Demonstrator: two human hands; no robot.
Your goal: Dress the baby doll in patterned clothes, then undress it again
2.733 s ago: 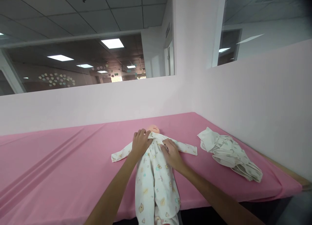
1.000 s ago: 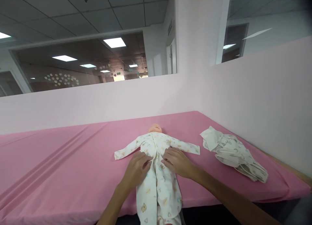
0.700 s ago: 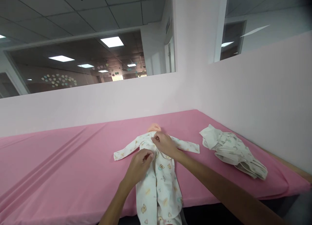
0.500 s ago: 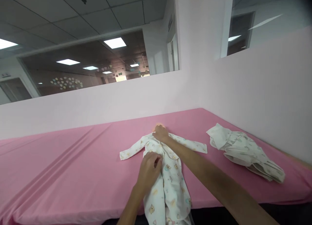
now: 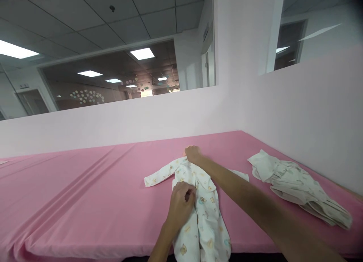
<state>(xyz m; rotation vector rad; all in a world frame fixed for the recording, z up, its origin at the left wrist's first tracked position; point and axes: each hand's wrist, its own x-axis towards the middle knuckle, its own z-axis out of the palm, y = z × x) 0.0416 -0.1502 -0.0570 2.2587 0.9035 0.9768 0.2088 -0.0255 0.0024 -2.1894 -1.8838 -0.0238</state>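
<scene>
A white long-sleeved baby romper (image 5: pixel 210 213) with small animal prints lies front up, sleeves spread, its lower end reaching the near edge of the pink sheet (image 5: pixel 93 201). At the neck a sliver of peach colour shows, likely a doll's head, mostly hidden behind my right hand (image 5: pixel 193 154). That hand is closed at the collar, its fingertips turned away from view. Lower down, my left hand (image 5: pixel 183 199) is closed in a pinch on the romper's front, beside the lengthwise front opening. My right forearm crosses over the romper's right-side sleeve and hides part of it.
A crumpled pale garment (image 5: pixel 300 186) with a faint print lies to the right, near the side wall. White walls (image 5: pixel 170 118) bound the surface at the back and right, with windows (image 5: pixel 119 73) above. Folds crease the sheet on the left.
The view has shifted slightly, so everything sits further right. My right hand has moved a little up over the peach-coloured head, hiding more of it. My left hand stays at the romper's front.
</scene>
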